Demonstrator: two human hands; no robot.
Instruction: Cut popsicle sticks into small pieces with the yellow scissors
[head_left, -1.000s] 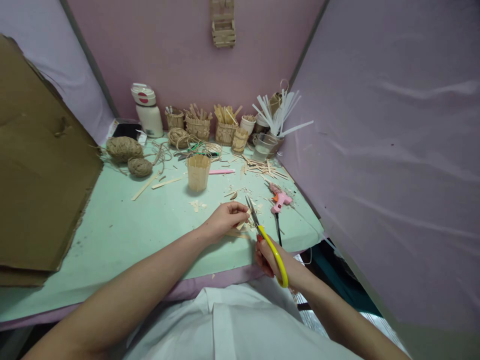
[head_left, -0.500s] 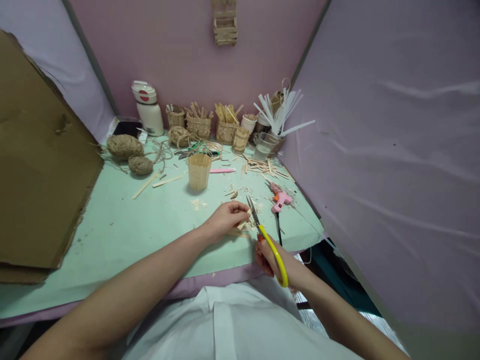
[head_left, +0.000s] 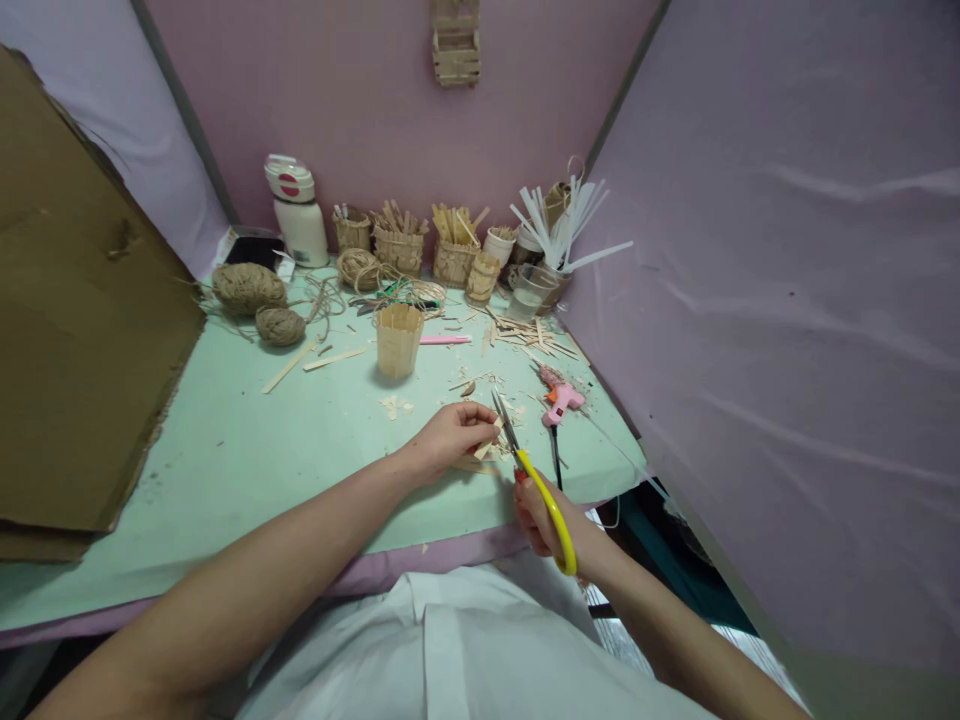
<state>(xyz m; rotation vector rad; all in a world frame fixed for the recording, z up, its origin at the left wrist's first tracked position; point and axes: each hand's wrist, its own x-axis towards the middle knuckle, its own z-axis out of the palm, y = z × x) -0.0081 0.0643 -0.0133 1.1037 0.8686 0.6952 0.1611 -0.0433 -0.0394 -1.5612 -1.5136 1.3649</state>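
Observation:
My left hand (head_left: pixel 459 436) pinches a short flat wooden craft stick (head_left: pixel 489 444) near the front of the table. In my right hand (head_left: pixel 541 515) is a pair of scissors (head_left: pixel 551 510) with a yellow handle, the blades pointing away from me and slightly parted. Those blades are right beside the stick's end at my left fingertips; whether they touch it I cannot tell. Pale wood shavings lie under and around both hands. Behind the left hand stands a cup made of upright wooden sticks (head_left: pixel 399 345).
A pink glue gun (head_left: pixel 561 395) lies to the right. Farther back are loose sticks (head_left: pixel 536 338), a pink pen (head_left: pixel 445 340), twine balls (head_left: pixel 249 290), stick-filled baskets (head_left: pixel 399 250), a clear cup (head_left: pixel 529 292) and a white bottle (head_left: pixel 301 220). Cardboard (head_left: pixel 82 310) stands at the left.
The view has shifted very slightly. Both hands, the stick and the scissors stay practically where they were.

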